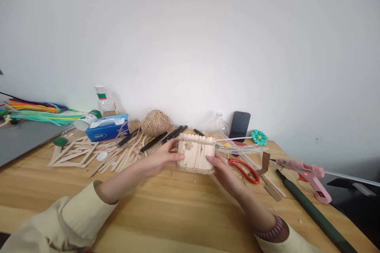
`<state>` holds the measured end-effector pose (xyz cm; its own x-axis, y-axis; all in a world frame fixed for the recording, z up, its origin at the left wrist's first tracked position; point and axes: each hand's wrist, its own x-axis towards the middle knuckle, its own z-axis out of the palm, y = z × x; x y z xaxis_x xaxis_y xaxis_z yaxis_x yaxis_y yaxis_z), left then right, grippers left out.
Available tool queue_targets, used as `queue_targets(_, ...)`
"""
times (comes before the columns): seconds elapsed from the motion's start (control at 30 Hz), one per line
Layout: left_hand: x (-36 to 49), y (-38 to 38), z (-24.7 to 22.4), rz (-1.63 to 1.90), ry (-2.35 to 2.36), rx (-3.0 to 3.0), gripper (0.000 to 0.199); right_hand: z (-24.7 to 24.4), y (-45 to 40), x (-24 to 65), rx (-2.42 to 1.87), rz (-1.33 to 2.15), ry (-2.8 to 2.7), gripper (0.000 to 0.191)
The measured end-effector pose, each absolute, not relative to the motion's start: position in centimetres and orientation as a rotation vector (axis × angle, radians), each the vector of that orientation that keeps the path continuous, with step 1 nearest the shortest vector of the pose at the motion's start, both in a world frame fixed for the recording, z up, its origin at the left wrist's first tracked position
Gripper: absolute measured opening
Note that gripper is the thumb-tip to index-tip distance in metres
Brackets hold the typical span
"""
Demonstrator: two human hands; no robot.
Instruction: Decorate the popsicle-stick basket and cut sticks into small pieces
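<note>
Between my two hands is a small holder made of craft sticks (pixel 196 156), with twine braid along its top and bottom edges and a small flower drawn near its upper left. My left hand (pixel 162 158) grips its left side, thumb on the front face. On the right side my right hand (pixel 224 170) holds it the same way, thumb in front. The fingers behind the holder are hidden. Red-handled scissors or pliers (pixel 245 170) lie just right of my right hand, and black markers (pixel 154 141) lie beyond my left hand.
Loose craft sticks (pixel 124 162), a twine ball (pixel 156 123) and a blue tissue box (pixel 108 127) are at the left. At the right are a pink glue gun (pixel 308 172), a long dark green bar (pixel 311 209), a phone (pixel 240 125) and a teal flower (pixel 259 137).
</note>
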<state>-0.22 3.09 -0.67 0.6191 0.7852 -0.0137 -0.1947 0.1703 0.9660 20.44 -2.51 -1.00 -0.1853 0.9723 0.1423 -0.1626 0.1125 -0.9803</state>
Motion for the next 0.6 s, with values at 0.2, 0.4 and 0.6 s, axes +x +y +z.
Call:
queue_targets(0.2,-0.6,2.6,-0.6,0.777,0.599,1.226,0.058,-1.0,-3.1,20.6,-0.931,1.267,-1.392,0.037)
queue_targets(0.4,-1.4,2.3,-1.0,0.758,0.627,1.267,0.075,-1.4,-3.4,20.6,-0.963,1.242,-1.485,0.054)
queue_targets(0.6,-2.0,2.7,-2.2,0.681,0.652,1.337,0.087,-2.8,-2.9,21.1,-0.961,1.249,-1.532,0.062)
